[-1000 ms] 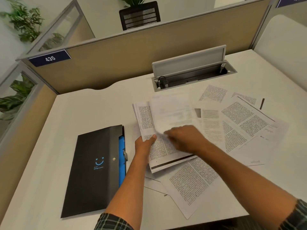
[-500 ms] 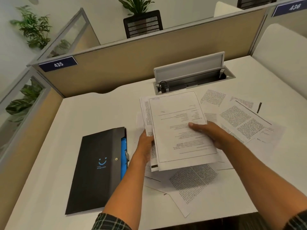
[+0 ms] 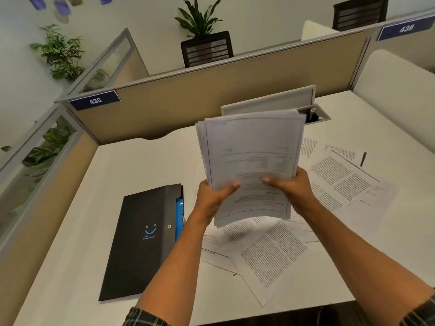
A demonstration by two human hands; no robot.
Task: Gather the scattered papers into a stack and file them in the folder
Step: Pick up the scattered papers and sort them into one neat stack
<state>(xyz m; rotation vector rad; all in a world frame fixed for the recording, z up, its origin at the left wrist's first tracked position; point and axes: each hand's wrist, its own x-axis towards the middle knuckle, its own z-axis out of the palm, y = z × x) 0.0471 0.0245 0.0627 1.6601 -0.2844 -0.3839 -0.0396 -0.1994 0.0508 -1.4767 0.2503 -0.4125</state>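
I hold a stack of printed papers [image 3: 251, 151] raised above the white desk [image 3: 146, 165], tilted up towards me. My left hand [image 3: 213, 198] grips its lower left edge with the thumb on top. My right hand [image 3: 292, 189] grips the lower right edge the same way. A black folder [image 3: 143, 238] with a blue smiley mark lies closed on the desk to the left, a blue inner edge showing along its right side. Several loose printed sheets [image 3: 270, 252] lie scattered under my hands, and more loose sheets [image 3: 348, 182] lie to the right.
A grey cable box with a raised lid [image 3: 270, 102] sits in the desk behind the stack. A small dark pen-like object [image 3: 363, 158] lies at the far right. Tan partition walls [image 3: 211, 95] bound the desk at the back and left.
Both hands have lifted the gathered stack off the desk and tilted it upright. My right hand moved from flat on top of the sheets to gripping the stack's right edge.
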